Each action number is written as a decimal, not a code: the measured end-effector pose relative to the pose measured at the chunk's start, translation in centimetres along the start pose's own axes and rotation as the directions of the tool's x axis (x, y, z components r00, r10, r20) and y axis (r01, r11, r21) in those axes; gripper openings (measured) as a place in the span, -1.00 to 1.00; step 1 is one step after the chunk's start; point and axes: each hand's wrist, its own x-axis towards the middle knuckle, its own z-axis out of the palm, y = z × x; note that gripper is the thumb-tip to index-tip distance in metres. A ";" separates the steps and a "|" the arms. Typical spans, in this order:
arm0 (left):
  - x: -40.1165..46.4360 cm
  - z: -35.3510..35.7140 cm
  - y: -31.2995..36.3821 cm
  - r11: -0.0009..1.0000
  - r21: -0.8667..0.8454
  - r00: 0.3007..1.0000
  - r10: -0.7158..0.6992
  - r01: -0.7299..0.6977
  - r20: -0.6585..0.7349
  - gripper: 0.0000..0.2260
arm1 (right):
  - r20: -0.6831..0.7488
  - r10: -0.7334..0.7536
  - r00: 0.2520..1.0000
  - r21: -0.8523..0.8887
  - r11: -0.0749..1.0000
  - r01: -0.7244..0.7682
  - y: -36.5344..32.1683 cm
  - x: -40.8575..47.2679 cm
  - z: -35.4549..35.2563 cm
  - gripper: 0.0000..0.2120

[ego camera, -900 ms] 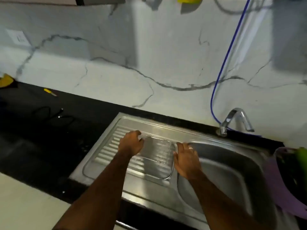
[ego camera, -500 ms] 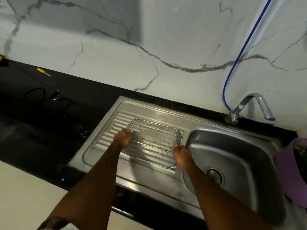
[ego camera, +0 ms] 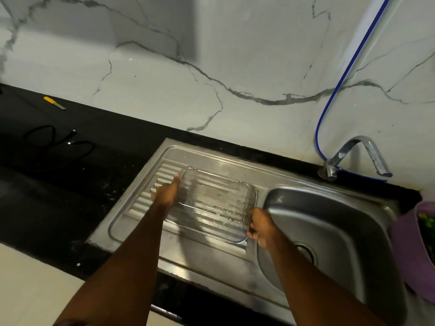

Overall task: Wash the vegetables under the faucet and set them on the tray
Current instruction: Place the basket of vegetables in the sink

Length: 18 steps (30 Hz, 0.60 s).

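The step in hand looks like preparation, not washing: both hands are at the clear rectangular glass tray with the mesh insert (ego camera: pixel 215 203), which lies flat on the ribbed steel draining board (ego camera: pixel 146 201), just left of the basin; no vegetable is on it yet. The left hand (ego camera: pixel 166 192) lies against the tray's edge at nine o'clock, fingers straight and pointing toward twelve, touching rather than gripping; the right hand (ego camera: pixel 260 225) is at the tray's corner at about four o'clock, its fingers curled over the rim as if pinching it, though the grip itself is partly hidden. The hands are well apart, one at each end of the tray.

The vegetables (ego camera: pixel 426 221) show only as a patch of green inside a purple plastic basket (ego camera: pixel 409 250) at three o'clock, cut by the frame edge; I cannot tell what kind they are. The next move, as I judge it, calls for letting go of the tray, reaching to that basket, and carrying a piece under the curved chrome faucet (ego camera: pixel 357 152) at one o'clock, whose spout shows no water running.

The round-cornered steel sink basin (ego camera: pixel 329 236) sits in a black stone counter (ego camera: pixel 70 175); a coiled black cable (ego camera: pixel 58 143) and a small yellow-handled tool (ego camera: pixel 53 102) lie toward ten o'clock; a blue hose (ego camera: pixel 339 83) runs down the white veined marble wall (ego camera: pixel 211 55) to the faucet base.
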 end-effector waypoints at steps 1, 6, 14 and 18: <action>-2.5 -0.1 2.0 0.997 -0.029 0.996 0.076 -0.077 -0.045 -0.03 | 0.005 -0.029 1.000 0.065 0.997 0.029 -0.5 -0.3 0.0 -0.76; -7.5 -0.8 8.7 0.934 -0.231 0.962 0.269 -0.271 -0.041 -0.38 | -0.025 -0.189 0.982 0.338 0.922 0.186 -4.4 -2.1 -0.5 -0.78; -8.2 -3.0 10.5 0.829 -0.528 0.982 0.177 -0.185 -0.067 -0.78 | -0.018 -0.181 0.983 0.473 0.865 0.168 -6.3 -1.0 -2.4 -0.84; -7.4 -4.0 7.8 0.855 -0.507 0.985 0.162 -0.106 0.066 -0.83 | -0.061 -0.199 0.978 0.402 0.892 0.207 -5.6 0.0 -3.4 -0.82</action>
